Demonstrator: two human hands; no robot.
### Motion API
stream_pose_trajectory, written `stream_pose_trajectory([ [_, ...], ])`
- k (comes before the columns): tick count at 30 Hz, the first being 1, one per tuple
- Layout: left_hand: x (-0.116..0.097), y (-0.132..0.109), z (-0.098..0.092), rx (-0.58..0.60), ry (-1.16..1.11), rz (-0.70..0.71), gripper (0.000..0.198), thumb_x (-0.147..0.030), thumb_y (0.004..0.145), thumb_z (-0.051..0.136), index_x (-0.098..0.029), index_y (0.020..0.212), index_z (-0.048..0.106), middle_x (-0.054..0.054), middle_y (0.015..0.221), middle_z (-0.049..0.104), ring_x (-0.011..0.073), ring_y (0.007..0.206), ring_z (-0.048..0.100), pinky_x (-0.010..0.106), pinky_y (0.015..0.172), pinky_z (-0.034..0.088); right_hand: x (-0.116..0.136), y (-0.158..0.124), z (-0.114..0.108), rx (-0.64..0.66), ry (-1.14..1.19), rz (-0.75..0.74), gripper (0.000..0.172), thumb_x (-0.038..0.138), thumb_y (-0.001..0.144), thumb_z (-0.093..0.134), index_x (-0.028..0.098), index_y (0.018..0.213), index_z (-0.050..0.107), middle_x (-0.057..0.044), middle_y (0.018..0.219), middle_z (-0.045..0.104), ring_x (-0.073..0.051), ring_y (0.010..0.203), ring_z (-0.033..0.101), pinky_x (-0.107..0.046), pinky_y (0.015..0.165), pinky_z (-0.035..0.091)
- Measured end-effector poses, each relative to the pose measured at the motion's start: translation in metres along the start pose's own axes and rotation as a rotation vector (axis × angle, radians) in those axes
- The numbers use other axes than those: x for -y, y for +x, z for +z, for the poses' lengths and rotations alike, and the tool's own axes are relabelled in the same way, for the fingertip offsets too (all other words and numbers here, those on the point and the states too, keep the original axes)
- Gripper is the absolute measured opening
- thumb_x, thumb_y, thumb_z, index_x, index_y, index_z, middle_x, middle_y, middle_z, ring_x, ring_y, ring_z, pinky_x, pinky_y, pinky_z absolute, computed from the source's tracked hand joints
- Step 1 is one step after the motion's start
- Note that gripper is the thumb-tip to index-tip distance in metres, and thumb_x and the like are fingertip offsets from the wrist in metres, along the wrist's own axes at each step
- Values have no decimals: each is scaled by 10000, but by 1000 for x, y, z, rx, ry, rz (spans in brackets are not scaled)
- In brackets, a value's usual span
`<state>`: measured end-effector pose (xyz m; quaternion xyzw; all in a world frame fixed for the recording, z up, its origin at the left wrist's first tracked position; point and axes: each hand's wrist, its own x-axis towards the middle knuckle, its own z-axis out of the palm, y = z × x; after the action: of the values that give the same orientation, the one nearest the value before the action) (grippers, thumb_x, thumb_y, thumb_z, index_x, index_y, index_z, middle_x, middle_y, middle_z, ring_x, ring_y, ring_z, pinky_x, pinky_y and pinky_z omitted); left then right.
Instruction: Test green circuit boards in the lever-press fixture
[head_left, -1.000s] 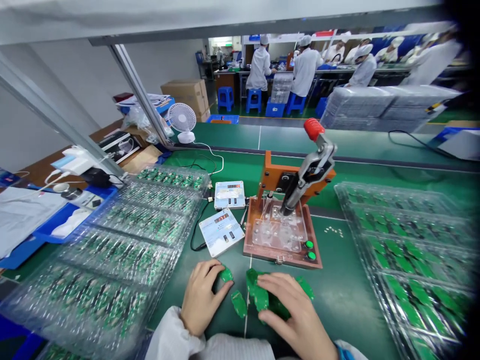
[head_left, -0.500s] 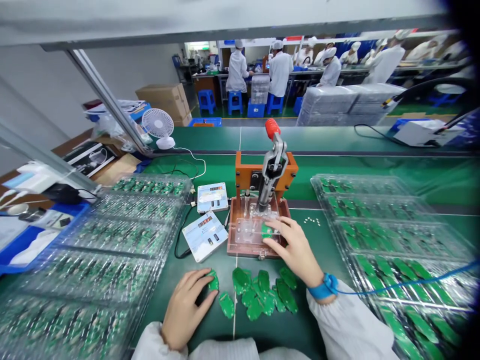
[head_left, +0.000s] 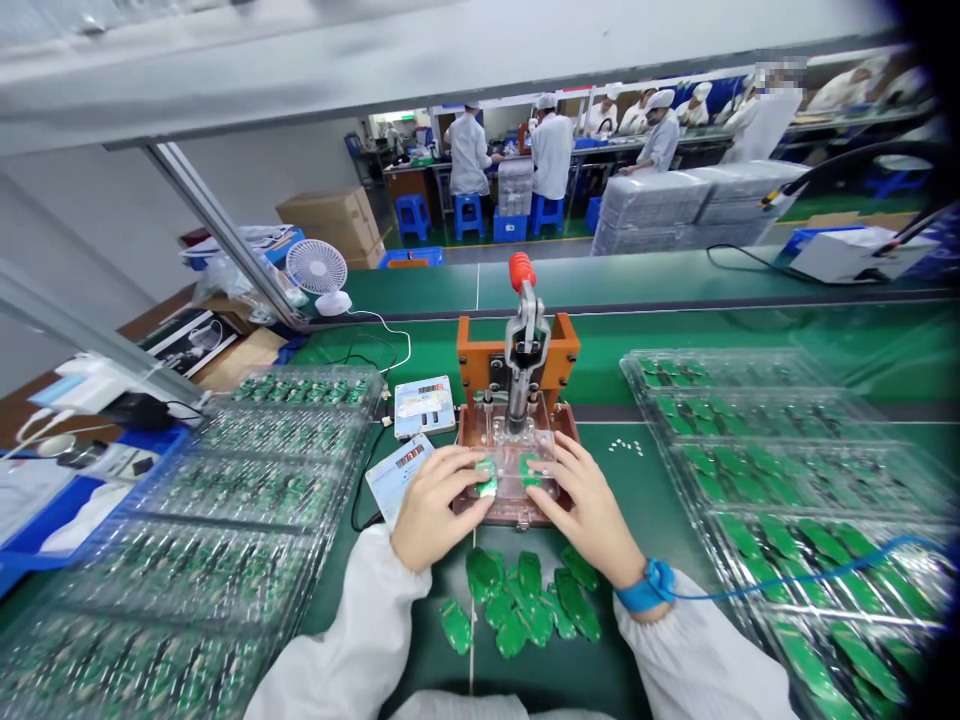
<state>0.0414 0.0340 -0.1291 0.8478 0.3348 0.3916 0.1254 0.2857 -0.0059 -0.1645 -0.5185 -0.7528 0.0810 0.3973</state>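
Observation:
A small green circuit board (head_left: 487, 478) is between the thumb and fingers of my left hand (head_left: 439, 508), at the left side of the clear plastic plate of a clamp fixture (head_left: 519, 355). On the plate's right side my right hand (head_left: 589, 505) grips a second green circuit board (head_left: 529, 470) by its edges. The fixture has an orange frame, a brown base and a metal toggle lever whose red handle (head_left: 521, 270) points up. Nearer to me lies a loose pile of green boards (head_left: 517, 605) on the green mat. My fingers partly cover both held boards.
Two display boxes (head_left: 424, 405) stand left of the fixture, one partly behind my left hand. Clear trays of boards (head_left: 255, 530) fill the left; more trays (head_left: 780, 480) stand right. Tiny white pieces (head_left: 626, 447) lie beside the fixture. A blue wrist cord (head_left: 795, 580) runs rightward.
My left hand has moved up and right from beside the pile to the fixture, bringing a circuit board with it. My right hand stays at its board. The camera view has shifted slightly.

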Motion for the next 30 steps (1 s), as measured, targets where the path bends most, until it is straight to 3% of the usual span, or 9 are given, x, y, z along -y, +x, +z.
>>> stream_pose_trajectory([
  [4,13,14,8,73,-21,19,110,-213,883,698,-198,991,711,88,1156,728,280,1144,612,484,979,530,1,-2,2,-42,16,-21,224,379,1034,568,189,1061,685,-119,1377,595,-342,1399,429,-596,1097,461],
  [16,18,5,15,92,-80,14,108,-181,903,643,-198,1004,676,92,1228,703,300,1277,545,540,1061,479,-2,-5,2,-61,80,-43,180,361,1016,623,198,1043,694,-110,1341,617,-333,1387,444,-573,1095,464],
  [19,13,-7,13,63,-33,12,184,-228,924,634,-200,1104,662,128,1396,599,336,1393,445,580,1098,439,-1,-4,-5,-63,96,-43,150,334,1023,611,212,1044,696,-95,1361,603,-325,1380,450,-556,1094,462],
  [21,6,-20,13,-24,3,6,287,-248,934,606,-198,1216,622,163,1483,505,352,1420,412,595,1095,435,3,0,-14,-144,109,0,139,298,1033,580,225,1043,698,-84,1319,629,-306,1330,504,-533,1092,465],
  [24,-10,-40,20,-101,-46,98,342,-246,920,571,-202,1258,587,161,1373,592,319,1341,509,544,1074,475,20,19,-35,-358,176,127,158,293,1036,558,234,1092,694,-80,1243,667,-276,1208,604,-501,1072,490],
  [27,-24,-53,33,45,-135,253,338,-277,916,550,-197,1241,601,131,1287,666,301,1290,570,527,1100,475,44,57,-58,-515,297,169,236,333,1026,577,229,1225,651,-90,1279,651,-258,1170,637,-456,1025,544],
  [30,-28,-56,42,196,-148,291,389,-310,931,537,-169,1290,584,146,1353,638,321,1341,539,562,1135,444,58,109,-74,-501,318,43,339,374,1030,573,235,1338,586,-77,1363,606,-253,1284,570,-460,1115,487],
])
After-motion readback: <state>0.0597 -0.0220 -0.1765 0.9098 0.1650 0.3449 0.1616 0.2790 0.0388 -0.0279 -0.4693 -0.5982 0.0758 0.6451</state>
